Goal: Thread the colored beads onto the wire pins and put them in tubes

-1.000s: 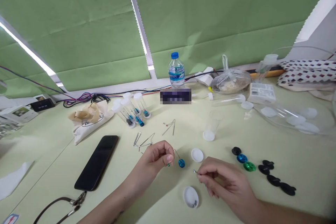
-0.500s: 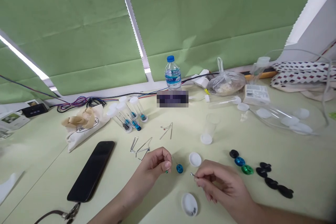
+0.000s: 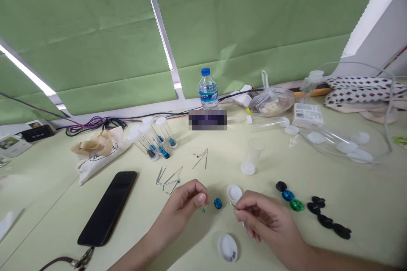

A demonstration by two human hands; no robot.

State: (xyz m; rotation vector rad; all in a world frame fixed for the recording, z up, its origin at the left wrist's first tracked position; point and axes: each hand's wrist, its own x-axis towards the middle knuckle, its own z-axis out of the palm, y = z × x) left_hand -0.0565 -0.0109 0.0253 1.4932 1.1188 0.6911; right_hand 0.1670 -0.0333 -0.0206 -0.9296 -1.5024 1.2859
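Observation:
My left hand (image 3: 187,201) is closed in a pinch above the table, around a thin wire-like piece with a small green bead (image 3: 204,210) at its end. The part inside the fingers is hidden. To its right lies a shiny blue round piece (image 3: 218,203). My right hand (image 3: 265,218) pinches a thin metal rod (image 3: 232,205) whose tip points left toward the blue piece. Beside that hand is a white cap (image 3: 234,192). Nearer me, a second white cap (image 3: 226,245) holds a few small metal bits.
Bent metal rods (image 3: 163,180) lie beyond my left hand. Clear tubes (image 3: 163,131) with blue pieces stand farther back. One clear tube (image 3: 252,156) stands mid-table. Black pieces (image 3: 326,221) and a green piece (image 3: 296,205) lie right. A phone (image 3: 108,207) lies left.
The green bead shows more below my left fingers. The metal rod in my right hand has turned slightly, and more of it shows below the fingers. The view has shifted a little.

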